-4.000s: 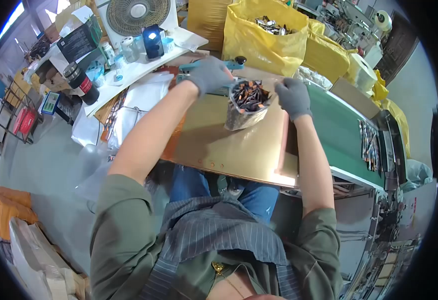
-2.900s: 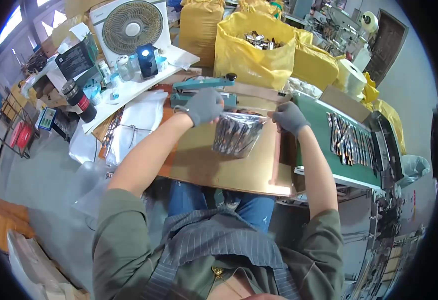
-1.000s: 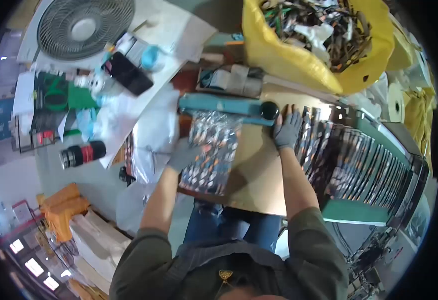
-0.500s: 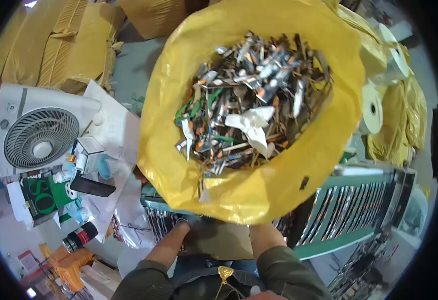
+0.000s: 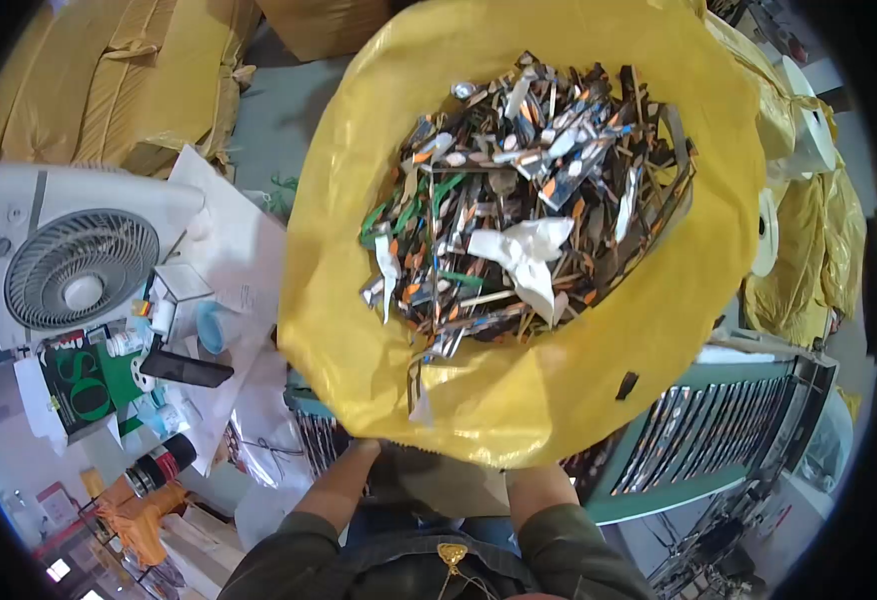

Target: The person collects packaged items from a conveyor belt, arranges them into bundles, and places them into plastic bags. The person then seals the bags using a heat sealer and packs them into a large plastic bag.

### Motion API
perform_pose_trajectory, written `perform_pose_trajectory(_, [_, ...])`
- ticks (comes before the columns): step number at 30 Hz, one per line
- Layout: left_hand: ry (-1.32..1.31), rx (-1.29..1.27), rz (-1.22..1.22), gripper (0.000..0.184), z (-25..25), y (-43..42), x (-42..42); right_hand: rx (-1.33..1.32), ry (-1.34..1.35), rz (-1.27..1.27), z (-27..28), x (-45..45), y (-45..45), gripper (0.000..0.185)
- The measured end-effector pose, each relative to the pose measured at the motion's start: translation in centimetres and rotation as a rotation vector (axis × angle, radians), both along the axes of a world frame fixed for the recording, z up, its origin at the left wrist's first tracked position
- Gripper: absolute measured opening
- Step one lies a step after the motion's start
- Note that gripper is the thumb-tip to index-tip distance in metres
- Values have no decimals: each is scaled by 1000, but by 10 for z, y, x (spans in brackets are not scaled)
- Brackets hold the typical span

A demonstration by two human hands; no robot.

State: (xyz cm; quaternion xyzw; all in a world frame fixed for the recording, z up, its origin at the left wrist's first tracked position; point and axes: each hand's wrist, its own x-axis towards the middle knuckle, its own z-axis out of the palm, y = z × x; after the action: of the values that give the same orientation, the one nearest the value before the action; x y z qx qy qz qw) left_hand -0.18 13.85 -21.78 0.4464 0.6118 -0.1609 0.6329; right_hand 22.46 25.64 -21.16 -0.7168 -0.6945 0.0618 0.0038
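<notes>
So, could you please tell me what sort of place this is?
It looks like a small packing workshop, perhaps: there are rows of narrow packets on a green surface, a large yellow bag of mixed pieces, and bulky yellow bundles.

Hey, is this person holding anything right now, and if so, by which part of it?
It can't be told: both hands are hidden behind the yellow bag, with only the forearms showing.

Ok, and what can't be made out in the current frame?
Left hand and right hand: in the head view, hidden behind the yellow bag.
Anything they hold or touch: head view, covered by that same bag.
Print on the white sheet: head view, too small to read.
Yellow bundles, upper left: head view, cut off by the top edge.
</notes>
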Motion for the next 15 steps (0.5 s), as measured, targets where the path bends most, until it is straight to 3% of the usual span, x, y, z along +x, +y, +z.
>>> perform_pose_trajectory(7, [-116,55,-10,28,-12,-10,12,70,21,-32,-7,10,-10,54])
perform_pose_trajectory(8, [-216,95,315,35,48,9,18,54,42,-53,-7,15,-8,54])
perform_pose_trajectory(9, [-27,304,-167,38,30,2,15,99,54,-49,-9,19,-5,54])
perform_pose_trajectory(10, [-5,307,-93,39,38,-1,14,157,55,-41,-10,23,-4,54])
perform_pose_trajectory(11, [8,309,-20,41,50,-12,17,467,-27,26,-21,27,-10,54])
perform_pose_trajectory(13, [195,757,-51,35,41,-47,27,452,-58,8,-19,29,-15,53])
perform_pose_trajectory(15, [123,973,136,32,39,-90,38,475,5,69,-28,35,-17,53])
